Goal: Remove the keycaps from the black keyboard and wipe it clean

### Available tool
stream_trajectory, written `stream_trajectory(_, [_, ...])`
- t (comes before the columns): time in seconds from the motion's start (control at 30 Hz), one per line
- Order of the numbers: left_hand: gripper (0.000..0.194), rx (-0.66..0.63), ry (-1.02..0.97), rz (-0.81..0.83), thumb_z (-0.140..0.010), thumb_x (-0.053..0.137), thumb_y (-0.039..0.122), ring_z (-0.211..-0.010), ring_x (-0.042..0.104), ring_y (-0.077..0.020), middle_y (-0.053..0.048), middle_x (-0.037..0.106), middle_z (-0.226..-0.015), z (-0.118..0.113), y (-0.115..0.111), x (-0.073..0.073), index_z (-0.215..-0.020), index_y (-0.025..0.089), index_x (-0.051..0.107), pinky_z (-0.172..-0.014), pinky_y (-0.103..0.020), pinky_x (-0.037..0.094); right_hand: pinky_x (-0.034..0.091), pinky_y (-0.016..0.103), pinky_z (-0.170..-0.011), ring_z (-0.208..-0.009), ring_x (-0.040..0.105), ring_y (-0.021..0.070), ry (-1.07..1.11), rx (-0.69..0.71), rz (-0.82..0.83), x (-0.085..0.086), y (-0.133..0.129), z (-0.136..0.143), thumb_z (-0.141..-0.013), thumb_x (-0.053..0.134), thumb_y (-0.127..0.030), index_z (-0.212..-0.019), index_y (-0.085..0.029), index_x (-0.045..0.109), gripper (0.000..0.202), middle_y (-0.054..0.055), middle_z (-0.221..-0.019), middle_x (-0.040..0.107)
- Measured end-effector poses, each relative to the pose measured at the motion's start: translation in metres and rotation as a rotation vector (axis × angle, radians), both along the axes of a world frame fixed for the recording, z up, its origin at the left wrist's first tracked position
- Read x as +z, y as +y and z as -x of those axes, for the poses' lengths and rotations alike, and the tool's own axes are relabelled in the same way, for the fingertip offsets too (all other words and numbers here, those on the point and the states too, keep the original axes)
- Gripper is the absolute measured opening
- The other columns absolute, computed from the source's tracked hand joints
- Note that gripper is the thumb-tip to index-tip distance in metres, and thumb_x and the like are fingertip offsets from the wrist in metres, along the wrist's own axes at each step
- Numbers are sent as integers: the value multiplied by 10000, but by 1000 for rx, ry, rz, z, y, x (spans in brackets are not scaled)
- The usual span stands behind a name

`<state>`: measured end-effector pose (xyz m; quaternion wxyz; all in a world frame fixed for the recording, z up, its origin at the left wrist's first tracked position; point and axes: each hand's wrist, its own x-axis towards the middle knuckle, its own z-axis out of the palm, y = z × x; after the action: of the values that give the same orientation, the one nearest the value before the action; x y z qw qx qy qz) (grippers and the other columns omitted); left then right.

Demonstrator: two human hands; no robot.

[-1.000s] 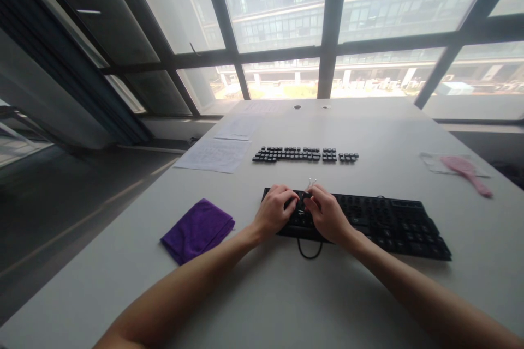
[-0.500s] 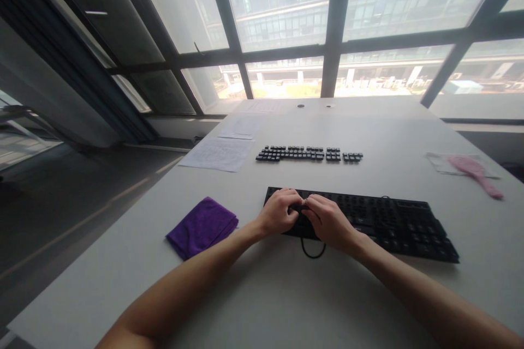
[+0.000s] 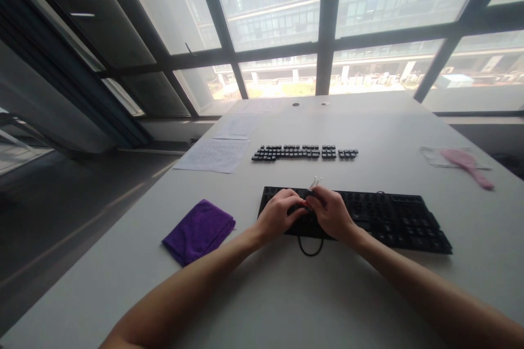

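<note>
A black keyboard [image 3: 388, 221] lies across the table before me, with a cable loop [image 3: 310, 247] showing at its near edge. My right hand [image 3: 333, 212] is closed over its left half on what looks like a keycap puller [image 3: 315, 181], whose two thin wire prongs stick up above the fingers. My left hand [image 3: 282, 211] meets it from the left, thumb and fingers pinched together. A small red spot shows between the two hands. What the left fingertips hold is too small to make out.
Loose black keycaps [image 3: 286, 152] stand in rows beyond the keyboard. A folded purple cloth [image 3: 199, 232] lies at left, with paper sheets [image 3: 213, 155] farther back. To the right, a pink hairbrush [image 3: 466, 163] rests partly on a flat pale packet [image 3: 432, 155].
My right hand has turned and lifted slightly, so that the puller's wire prongs now point up. The left hand stays close against it. The view has shifted a little.
</note>
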<state>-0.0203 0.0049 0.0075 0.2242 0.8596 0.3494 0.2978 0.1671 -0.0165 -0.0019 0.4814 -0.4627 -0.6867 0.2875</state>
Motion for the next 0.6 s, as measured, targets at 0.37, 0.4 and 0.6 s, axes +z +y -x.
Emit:
stream_trajectory(0.37, [126, -65, 45, -260, -965, 563, 254, -981, 575, -213, -68, 651, -1014, 1, -7, 1, -1066, 200, 616, -861, -352, 503, 444, 268, -650, -650, 637, 164, 40, -29, 49, 6, -1, 4, -979, 475, -313, -938, -223, 545, 121, -9, -713, 680])
stream_trajectory(0.4, [126, -76, 71, -276, -969, 549, 230, -999, 570, -216, -72, 651, -1035, 0, -8, 4, -1065, 200, 624, -871, -354, 501, 448, 267, -638, -633, 633, 162, 72, -33, 64, 6, 0, 4, -980, 476, -325, -931, -223, 537, 128, -11, -699, 675])
stream_trajectory(0.6, [143, 80, 16, -269, -909, 652, 331, -1025, 566, -221, -68, 642, -1079, 7, 18, 26, -987, 211, 664, -921, -375, 477, 481, 274, -607, -608, 648, 170, 276, -81, 127, 5, 5, 4, -990, 466, -380, -906, -223, 490, 179, 4, -673, 670])
